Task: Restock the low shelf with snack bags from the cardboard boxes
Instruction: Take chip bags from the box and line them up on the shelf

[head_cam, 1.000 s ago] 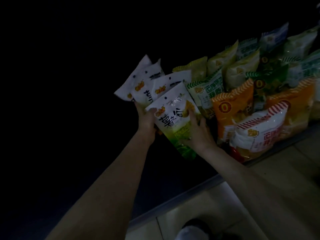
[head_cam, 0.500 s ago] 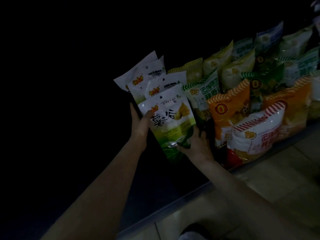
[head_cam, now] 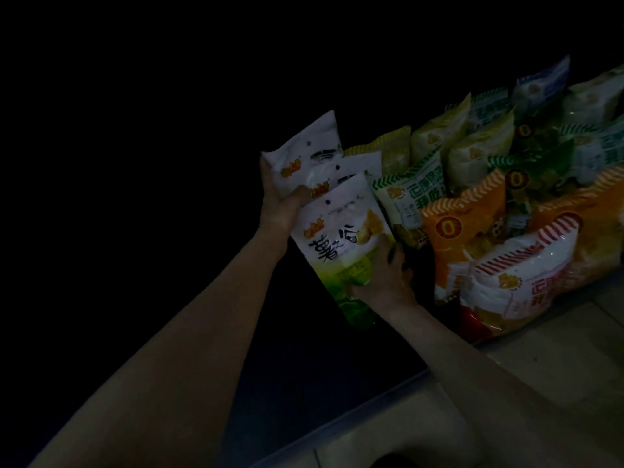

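Two hands worked one small stack of bags. Fingers of the left hand (head_cam: 282,204) curled around the left edge of the white snack bags (head_cam: 310,157) standing at the back, thumb lying across their fronts, so that hand was grasping them. Fingers of the right hand (head_cam: 385,275) were spread and wrapped over the lower right part of the front snack bag (head_cam: 341,238), pressing and holding it against the ones behind.

Judging from this, the step in hand was seating and squaring a row of matching bags on the low shelf (head_cam: 337,359), at the left end of the stock already there. The next move would call for easing the front bag upright and flush with its fellows, then letting go without the row toppling forward.

That front bag was white at the top, fading to green below, with black brush lettering, a small orange logo and a picture of yellow chips; it leaned left. Just beside it to the right stood green-and-white bags (head_cam: 410,194), orange bags (head_cam: 466,231) and a red-striped bag (head_cam: 526,282). Most of the shelf was too dark to read, and no cardboard box showed
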`<move>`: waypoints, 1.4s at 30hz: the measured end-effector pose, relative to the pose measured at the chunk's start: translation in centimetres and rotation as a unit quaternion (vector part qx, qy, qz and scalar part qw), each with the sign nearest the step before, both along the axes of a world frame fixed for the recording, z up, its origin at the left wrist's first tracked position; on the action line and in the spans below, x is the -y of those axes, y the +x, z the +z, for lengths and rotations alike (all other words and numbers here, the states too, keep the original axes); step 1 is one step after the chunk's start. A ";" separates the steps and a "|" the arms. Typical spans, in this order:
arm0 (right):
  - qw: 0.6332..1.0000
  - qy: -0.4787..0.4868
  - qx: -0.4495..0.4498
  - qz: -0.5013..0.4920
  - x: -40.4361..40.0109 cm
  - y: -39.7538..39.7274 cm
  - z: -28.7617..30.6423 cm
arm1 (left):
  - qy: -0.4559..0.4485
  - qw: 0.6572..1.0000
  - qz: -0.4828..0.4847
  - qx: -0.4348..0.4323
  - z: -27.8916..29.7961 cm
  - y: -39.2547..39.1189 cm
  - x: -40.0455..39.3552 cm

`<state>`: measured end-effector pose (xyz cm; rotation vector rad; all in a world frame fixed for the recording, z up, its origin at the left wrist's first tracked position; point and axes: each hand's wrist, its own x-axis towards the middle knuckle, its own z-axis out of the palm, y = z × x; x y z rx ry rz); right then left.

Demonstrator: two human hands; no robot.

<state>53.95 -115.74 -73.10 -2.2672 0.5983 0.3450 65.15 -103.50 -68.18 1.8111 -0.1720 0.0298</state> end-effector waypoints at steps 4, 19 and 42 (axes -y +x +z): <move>1.000 -0.020 -0.020 -0.006 0.7 1.3 1.9 | -0.004 0.999 0.040 0.002 0.2 0.7 0.2; 0.870 -0.348 0.300 0.181 2.2 6.7 6.0 | 0.326 0.933 0.145 -0.045 0.9 1.1 1.7; 0.908 -0.310 0.235 0.153 4.0 5.7 6.5 | 0.332 0.939 0.086 0.031 0.8 1.7 1.4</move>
